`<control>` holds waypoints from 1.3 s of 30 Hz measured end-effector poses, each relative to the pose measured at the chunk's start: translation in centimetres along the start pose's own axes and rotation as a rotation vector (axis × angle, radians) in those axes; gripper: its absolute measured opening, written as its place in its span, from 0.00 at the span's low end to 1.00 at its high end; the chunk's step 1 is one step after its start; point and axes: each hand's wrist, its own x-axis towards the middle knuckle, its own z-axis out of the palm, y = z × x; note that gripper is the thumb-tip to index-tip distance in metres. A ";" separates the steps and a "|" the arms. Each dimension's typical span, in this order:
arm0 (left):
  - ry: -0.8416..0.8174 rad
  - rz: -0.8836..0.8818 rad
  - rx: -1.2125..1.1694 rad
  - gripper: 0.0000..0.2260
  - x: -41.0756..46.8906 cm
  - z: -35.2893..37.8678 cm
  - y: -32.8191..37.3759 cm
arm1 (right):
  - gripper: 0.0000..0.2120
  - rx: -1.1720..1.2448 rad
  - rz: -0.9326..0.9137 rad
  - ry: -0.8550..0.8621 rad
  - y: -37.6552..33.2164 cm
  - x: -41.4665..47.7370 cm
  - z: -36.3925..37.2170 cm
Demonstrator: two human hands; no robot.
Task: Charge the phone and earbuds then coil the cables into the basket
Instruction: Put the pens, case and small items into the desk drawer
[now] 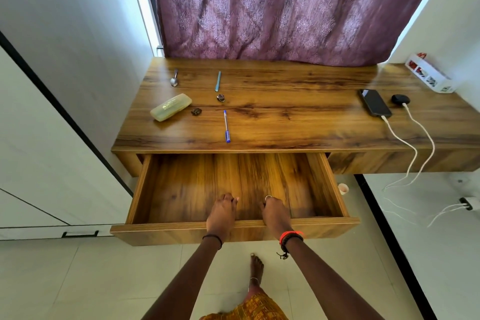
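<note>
The wooden desk [298,114] has a smooth, glossy top with dark grain lines. Its wide drawer [187,184] is pulled out at the lower centre of the frame. Both hands reach over the drawer's front panel into it. The left hand [223,212] and the right hand [275,212] lie side by side, backs up. Their fingers are bent down and close together and the tips are hidden, so I cannot tell whether they hold anything.

At the right of the desk top lies the flat black phone [375,102], with the rounded black earbuds case [400,99] just beside it. A white cable [401,139] is plugged into the phone, and a second white cable [427,138] into the case. Both hang over the desk edge towards a charger [467,204] at the right edge.

At the left lie a metal spoon [174,78], a teal pen [218,81], a blue pen [226,126] and a translucent yellowish oblong case [171,107]. A purple patterned curtain [285,8] hangs in folds at the top.
</note>
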 end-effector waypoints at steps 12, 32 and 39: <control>-0.096 -0.063 -0.128 0.09 0.2 -0.6 -0.2 | 0.09 0.059 -0.009 -0.093 -0.1 -0.3 -0.9; 0.153 -0.093 -0.197 0.08 19.4 -12.2 3.0 | 0.05 0.478 -0.039 0.022 -11.2 18.1 -8.3; 0.165 -0.130 -0.183 0.07 23.4 -11.0 3.2 | 0.11 0.415 -0.059 -0.039 -14.4 22.0 -7.0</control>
